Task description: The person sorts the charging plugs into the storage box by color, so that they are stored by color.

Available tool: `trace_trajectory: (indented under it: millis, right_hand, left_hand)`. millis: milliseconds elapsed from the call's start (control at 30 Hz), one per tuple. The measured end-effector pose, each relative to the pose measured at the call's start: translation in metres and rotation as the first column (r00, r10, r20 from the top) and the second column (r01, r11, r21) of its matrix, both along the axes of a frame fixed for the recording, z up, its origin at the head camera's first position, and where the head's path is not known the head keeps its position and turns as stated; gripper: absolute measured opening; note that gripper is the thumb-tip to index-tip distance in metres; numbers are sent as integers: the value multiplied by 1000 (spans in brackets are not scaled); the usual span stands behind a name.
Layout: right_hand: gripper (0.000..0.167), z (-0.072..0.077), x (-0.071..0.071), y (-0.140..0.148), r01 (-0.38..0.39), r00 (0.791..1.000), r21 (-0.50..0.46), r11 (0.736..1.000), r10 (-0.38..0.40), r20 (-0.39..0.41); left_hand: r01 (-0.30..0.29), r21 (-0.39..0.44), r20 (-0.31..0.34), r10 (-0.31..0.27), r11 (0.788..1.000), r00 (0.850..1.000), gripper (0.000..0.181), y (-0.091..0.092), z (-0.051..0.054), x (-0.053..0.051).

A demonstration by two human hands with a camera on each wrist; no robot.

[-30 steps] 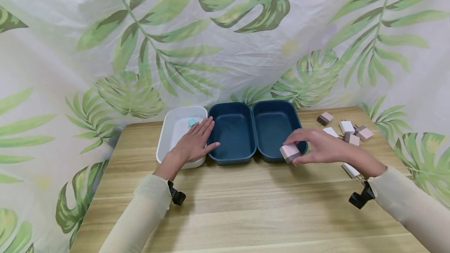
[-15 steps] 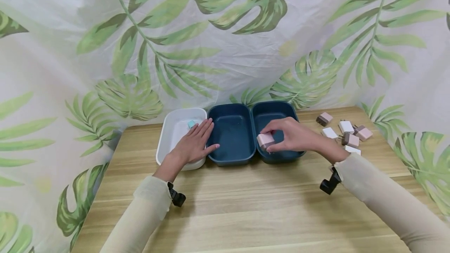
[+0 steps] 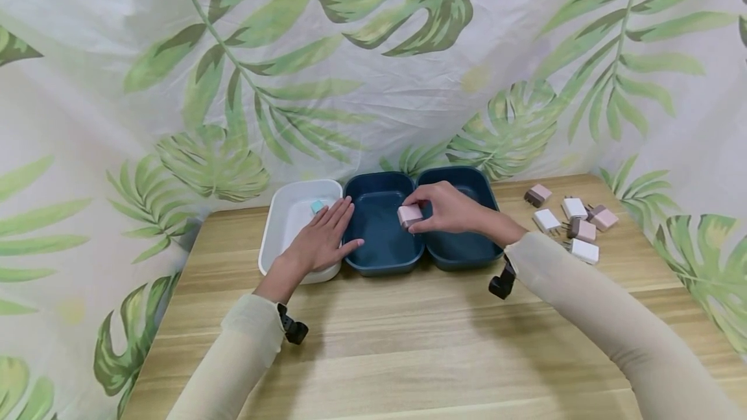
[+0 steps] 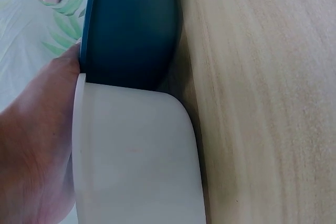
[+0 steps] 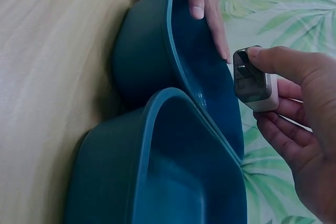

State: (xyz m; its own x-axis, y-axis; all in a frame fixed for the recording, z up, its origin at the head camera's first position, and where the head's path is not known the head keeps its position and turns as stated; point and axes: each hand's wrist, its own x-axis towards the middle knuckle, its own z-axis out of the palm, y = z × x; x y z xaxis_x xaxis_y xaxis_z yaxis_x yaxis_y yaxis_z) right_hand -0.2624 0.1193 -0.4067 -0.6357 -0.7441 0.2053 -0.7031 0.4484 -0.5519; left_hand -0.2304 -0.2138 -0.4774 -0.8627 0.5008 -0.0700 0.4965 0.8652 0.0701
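Note:
My right hand (image 3: 446,211) pinches a pink and brown plug-in charger (image 3: 410,216) between thumb and fingers, above the right side of the middle blue bin (image 3: 382,269). In the right wrist view the charger (image 5: 254,82) shows its dark prong face, clear of the rims. My left hand (image 3: 321,238) lies with straight fingers across the adjoining rims of the white bin (image 3: 265,238) and the middle blue bin. A small turquoise block (image 3: 317,207) sits inside the white bin, beside the left fingers. The right blue bin (image 3: 467,264) is partly hidden beneath my right hand and wrist.
Several white and pink chargers lie on the table's right side, among them a white charger (image 3: 584,251) and a pink charger (image 3: 538,195). The three bins stand side by side at the back of the wooden table (image 3: 373,349), before a leaf-patterned cloth (image 3: 408,102).
My right hand has carried the pink charger leftward, from the right blue bin's front edge, across that bin, to above the middle one. The left hand has stayed in place.

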Motion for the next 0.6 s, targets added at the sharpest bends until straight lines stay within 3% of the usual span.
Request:
trace_trajectory:
  millis: [600]
  right_hand:
    - [44,-28,-36,-51,18,1000,139,990,-21,19]
  left_hand:
    - [-4,20,6,3,1000,1000,90,-1,-4,-1]
